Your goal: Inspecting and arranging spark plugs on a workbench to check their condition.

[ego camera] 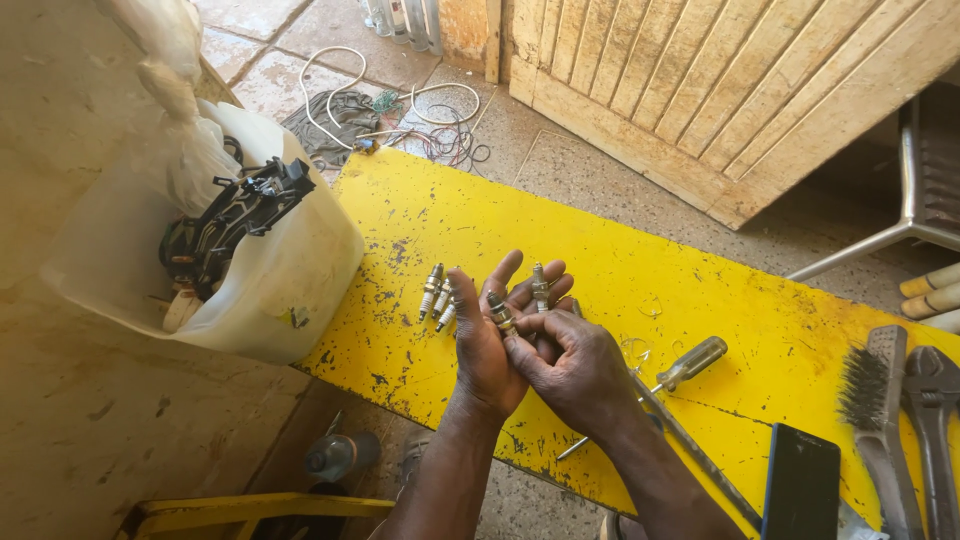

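1. Left hand (490, 345), held above the yellow worktop (600, 250), lies open and palm-up with fingers spread; two spark plugs rest on it.
2. Right hand (572, 368) has its fingers closed on one spark plug (500, 314) near the left thumb; its long axis runs diagonally, upper end pointing away and leftward.
3. A second plug (540, 286) stands nearly upright on the left fingertips, unclamped.
4. Risk: this plug could probably roll off the open palm onto the worktop.
5. Three spare plugs (438, 297) lie just left of the left hand; a screwdriver (688, 364) lies to its right.
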